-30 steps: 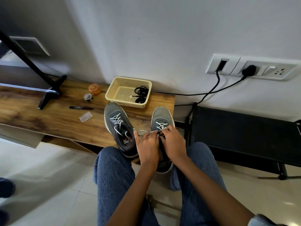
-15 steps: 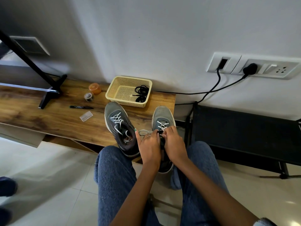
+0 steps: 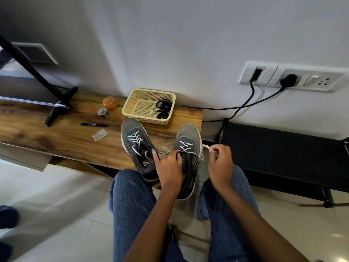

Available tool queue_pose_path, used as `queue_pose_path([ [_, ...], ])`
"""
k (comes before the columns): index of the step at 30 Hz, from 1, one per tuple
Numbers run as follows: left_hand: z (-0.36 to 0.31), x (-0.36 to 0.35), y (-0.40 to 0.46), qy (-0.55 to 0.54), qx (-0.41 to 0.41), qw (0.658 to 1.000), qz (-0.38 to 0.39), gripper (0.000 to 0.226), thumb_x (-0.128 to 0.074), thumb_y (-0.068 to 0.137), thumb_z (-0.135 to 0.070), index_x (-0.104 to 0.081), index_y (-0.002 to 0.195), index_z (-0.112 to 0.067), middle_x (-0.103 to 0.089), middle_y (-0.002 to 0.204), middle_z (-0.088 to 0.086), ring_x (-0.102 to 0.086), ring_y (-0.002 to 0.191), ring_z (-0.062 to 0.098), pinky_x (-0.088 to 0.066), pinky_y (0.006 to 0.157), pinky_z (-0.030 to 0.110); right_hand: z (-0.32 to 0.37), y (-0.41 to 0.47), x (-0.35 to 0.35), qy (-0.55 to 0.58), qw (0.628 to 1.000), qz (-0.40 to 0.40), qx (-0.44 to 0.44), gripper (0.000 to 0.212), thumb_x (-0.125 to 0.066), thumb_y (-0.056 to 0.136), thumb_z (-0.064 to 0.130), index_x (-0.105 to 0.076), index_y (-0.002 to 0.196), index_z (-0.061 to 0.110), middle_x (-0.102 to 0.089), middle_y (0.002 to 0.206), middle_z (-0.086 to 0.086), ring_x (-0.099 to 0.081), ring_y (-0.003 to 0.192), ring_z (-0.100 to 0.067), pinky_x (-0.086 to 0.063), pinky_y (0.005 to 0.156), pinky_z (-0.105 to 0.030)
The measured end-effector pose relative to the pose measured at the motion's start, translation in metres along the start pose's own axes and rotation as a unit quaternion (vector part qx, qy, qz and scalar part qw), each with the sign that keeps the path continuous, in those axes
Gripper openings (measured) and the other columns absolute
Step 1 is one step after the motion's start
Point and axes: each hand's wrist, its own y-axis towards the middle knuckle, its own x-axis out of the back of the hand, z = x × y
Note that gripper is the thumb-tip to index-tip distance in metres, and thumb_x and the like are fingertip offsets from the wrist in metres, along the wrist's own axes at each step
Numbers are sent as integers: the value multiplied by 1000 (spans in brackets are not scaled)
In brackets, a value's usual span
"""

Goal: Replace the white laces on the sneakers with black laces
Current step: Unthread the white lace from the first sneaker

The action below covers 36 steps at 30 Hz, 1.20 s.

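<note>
Rightward now, the right hand (image 3: 220,163) pinches the white lace (image 3: 196,156) end; left hand (image 3: 170,167) apparently grips the right sneaker (image 3: 188,137).

Wall (image 3: 188,35): plain white, with a socket panel (image 3: 290,76) at the right carrying two black plugs; their cables (image 3: 236,107) run down and left. Wooden bench (image 3: 56,133): set against the wall, grain finish, with a black stand foot (image 3: 56,110) on its left part. Black table (image 3: 283,148): just right of the bench, lower. Floor (image 3: 56,214): pale glossy tiles showing soft reflections of light.
</note>
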Motion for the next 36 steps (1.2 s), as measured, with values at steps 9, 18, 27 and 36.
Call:
queue_pose_path([
  [9,6,3,-2,-30,-46,998,-17,20,-60,92,-20,-66,111,-18,-72,88,4,-66,87,21,-9,118,42,16,-3,-6,-152,988,26,17,32,-59,86,13,-59,118,16,-49,124,-4,-42,115,-25,-32,96,-45],
  [18,8,-4,22,-27,-205,978,-23,24,-65,77,-5,-71,99,-13,-72,98,4,-66,96,25,-26,111,49,22,-9,-30,-145,964,220,44,32,-54,91,29,-55,119,12,-53,120,-6,-47,116,-23,-42,91,-35],
  [27,1,-4,32,115,-276,954,-36,20,-82,64,-7,-65,70,-16,-62,67,1,-63,64,20,-40,106,48,8,-19,-31,-137,963,225,65,41,-56,88,22,-51,128,15,-54,121,-4,-50,113,-22,-41,89,-31],
  [36,3,-11,27,21,-213,977,-23,18,-75,77,-5,-59,76,-14,-61,71,2,-61,65,22,-42,103,51,-6,-38,-29,-81,986,140,46,15,-59,91,21,-56,100,10,-52,101,-2,-52,90,-17,-35,69,-23],
])
